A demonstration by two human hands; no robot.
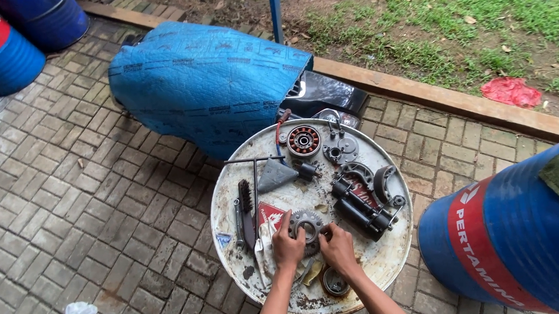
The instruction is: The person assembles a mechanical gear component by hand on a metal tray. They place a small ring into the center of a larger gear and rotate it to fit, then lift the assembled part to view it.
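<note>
Over the round tray [230,201], both hands, left hand [288,247] and right hand [338,249], grip the sprocket [307,224].

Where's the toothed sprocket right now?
In the head view, the sprocket lies near the front middle of the round drum top, between the left hand and right hand, both touching it.

My left hand [288,247] and right hand [337,249] both on toothed gear [307,224], near edge of round drum-top worktop [230,201]. My fingers [285,220] curl on gear rim, left side. Round metal cap [335,281] just near of right hand. Wire brush [247,213] left of gear. Black twin cylinders [361,205] right of gear. Copper-wound stator [303,140] at far side. Blue tarp [203,80] over something beyond worktop. Blue drum [518,238] at right. Brick paving [84,212] all round.
</note>
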